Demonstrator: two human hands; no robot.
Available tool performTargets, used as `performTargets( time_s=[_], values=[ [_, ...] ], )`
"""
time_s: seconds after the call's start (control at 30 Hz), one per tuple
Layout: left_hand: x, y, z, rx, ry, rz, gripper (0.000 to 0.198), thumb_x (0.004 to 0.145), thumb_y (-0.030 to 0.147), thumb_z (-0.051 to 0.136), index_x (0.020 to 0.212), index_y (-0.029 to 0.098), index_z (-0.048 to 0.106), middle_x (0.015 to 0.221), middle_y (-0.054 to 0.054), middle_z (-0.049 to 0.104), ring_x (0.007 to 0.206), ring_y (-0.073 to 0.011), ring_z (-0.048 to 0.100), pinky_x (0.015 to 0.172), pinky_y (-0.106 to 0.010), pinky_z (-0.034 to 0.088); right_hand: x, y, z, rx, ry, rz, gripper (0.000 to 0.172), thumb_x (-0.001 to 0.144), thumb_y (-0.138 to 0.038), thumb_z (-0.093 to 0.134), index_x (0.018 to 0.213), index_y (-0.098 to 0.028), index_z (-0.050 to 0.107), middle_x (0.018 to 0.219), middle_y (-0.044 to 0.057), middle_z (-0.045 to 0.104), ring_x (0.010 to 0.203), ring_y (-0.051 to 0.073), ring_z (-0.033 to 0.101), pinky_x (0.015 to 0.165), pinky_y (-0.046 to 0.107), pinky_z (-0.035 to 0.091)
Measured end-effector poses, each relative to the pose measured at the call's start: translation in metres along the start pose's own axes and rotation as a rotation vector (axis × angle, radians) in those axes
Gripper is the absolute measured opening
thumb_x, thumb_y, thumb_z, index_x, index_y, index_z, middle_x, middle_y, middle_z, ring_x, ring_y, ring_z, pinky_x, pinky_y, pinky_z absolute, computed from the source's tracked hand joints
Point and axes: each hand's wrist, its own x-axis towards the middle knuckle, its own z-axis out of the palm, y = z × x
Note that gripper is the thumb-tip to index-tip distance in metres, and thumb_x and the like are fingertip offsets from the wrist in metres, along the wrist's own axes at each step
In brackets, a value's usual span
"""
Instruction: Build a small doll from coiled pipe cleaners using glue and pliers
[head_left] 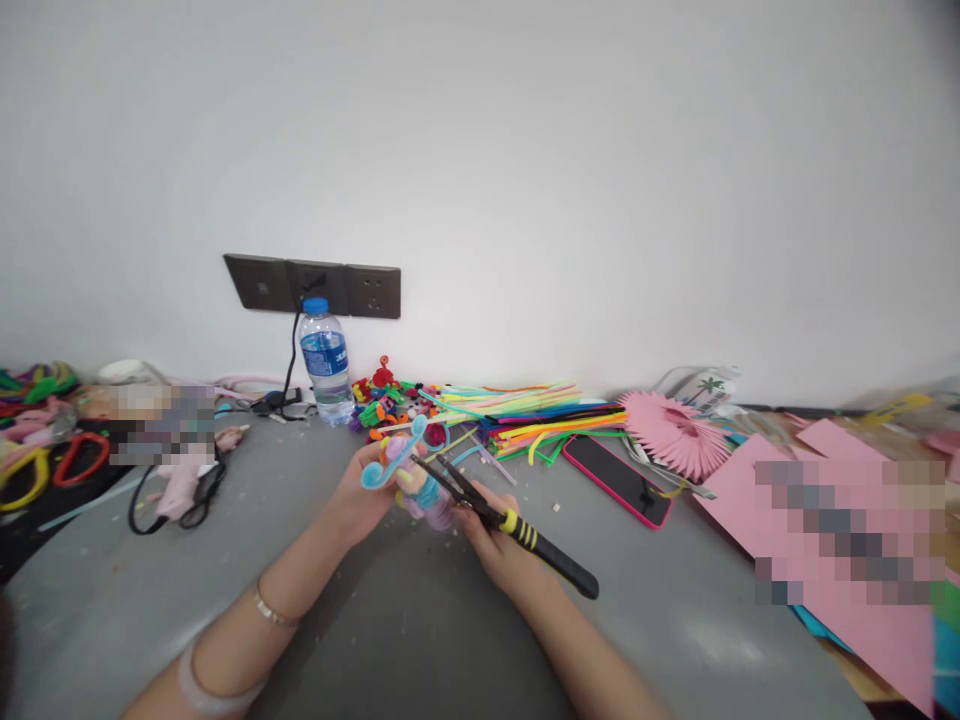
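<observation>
My left hand [366, 500] is closed on a small figure of coiled pipe cleaners [426, 492] in light blue, lilac and cream, held above the grey table. Two light blue strands with curled ends stick out from its top left. My right hand [491, 540] grips black pliers with yellow bands [525, 535]; their jaws point up and left and lie at the figure's upper right side. Some fingers of the right hand are hidden behind the pliers and the figure.
Behind my hands stand a water bottle [325, 365] and bundles of coloured pipe cleaners [555, 425]. A phone [619, 480] and pink paper [817, 560] lie right. At left are a pink glue gun [180, 488] with its cord and red-handled scissors [82, 460].
</observation>
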Motion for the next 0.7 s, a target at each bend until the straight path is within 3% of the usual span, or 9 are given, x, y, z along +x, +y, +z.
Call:
performTargets(
  time_s=[0.7],
  values=[
    [0.001,-0.002,-0.005,0.04,0.006,0.019,0.038,0.049,0.032,0.09,0.08,0.015,0.076,0.07,-0.004,0.065,0.066,-0.0166,0.059,0.06,-0.027,0.048,0.001,-0.011,-0.005,-0.013,0.011,0.031,0.027,0.094,-0.036,0.046,0.083,-0.024,0.067,0.06,0.002,0.063,0.054,0.018,0.058,0.052,0.025,0.046]
  ],
)
